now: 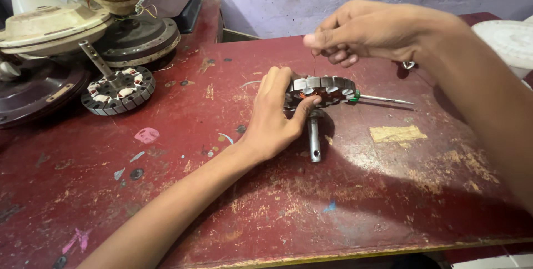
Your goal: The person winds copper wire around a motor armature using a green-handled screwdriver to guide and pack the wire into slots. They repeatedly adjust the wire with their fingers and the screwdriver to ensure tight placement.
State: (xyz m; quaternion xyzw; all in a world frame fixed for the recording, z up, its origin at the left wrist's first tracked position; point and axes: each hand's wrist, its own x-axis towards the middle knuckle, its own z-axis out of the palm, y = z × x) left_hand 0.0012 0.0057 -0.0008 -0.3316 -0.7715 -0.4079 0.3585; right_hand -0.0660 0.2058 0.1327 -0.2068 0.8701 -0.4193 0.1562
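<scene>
a ringed metal stator (325, 88) with copper windings sits mid-counter (355, 191) on its shaft, gripped at its left edge by the left hand (275, 116). just above it, the right hand (361, 33) pinches a thin wire (314, 63). a second stator (117, 90) lies far left.

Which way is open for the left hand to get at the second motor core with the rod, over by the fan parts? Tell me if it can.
Probably yes. The left hand grips the near motor core, and only bare red table lies between it and the second core. It would have to let go first.
</scene>
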